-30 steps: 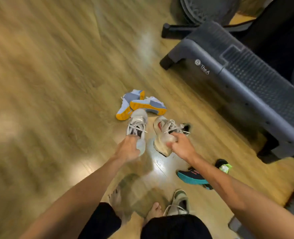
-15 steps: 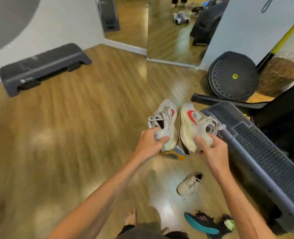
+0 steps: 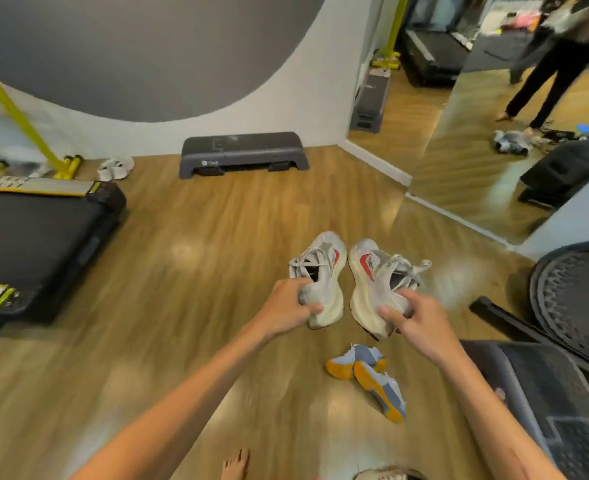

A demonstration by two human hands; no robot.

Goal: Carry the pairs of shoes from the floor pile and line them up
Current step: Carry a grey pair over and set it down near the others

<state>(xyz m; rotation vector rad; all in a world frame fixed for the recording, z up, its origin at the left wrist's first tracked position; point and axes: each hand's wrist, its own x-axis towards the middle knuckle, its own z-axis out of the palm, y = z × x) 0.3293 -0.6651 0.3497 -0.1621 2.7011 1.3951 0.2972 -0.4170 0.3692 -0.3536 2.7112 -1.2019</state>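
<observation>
I carry a pair of worn white sneakers with red logos above the wooden floor. My left hand (image 3: 288,306) grips the heel of the left white sneaker (image 3: 322,271). My right hand (image 3: 416,322) grips the heel of the right white sneaker (image 3: 372,285), whose laces hang loose. Both toes point away from me. Below them a blue-and-orange pair of shoes (image 3: 372,379) lies on its side on the floor. Another pale shoe (image 3: 386,474) peeks in at the bottom edge. A white pair (image 3: 115,168) stands by the far wall.
A dark step platform (image 3: 243,154) sits against the far wall. A treadmill (image 3: 33,233) fills the left side. Another step platform (image 3: 556,403) and a round black disc (image 3: 577,299) are on the right. A wall mirror (image 3: 476,133) reflects a standing person.
I have lifted the white pair from the pile and the view has risen and swung toward the far wall; the blue-and-orange pair now lies below my hands.
</observation>
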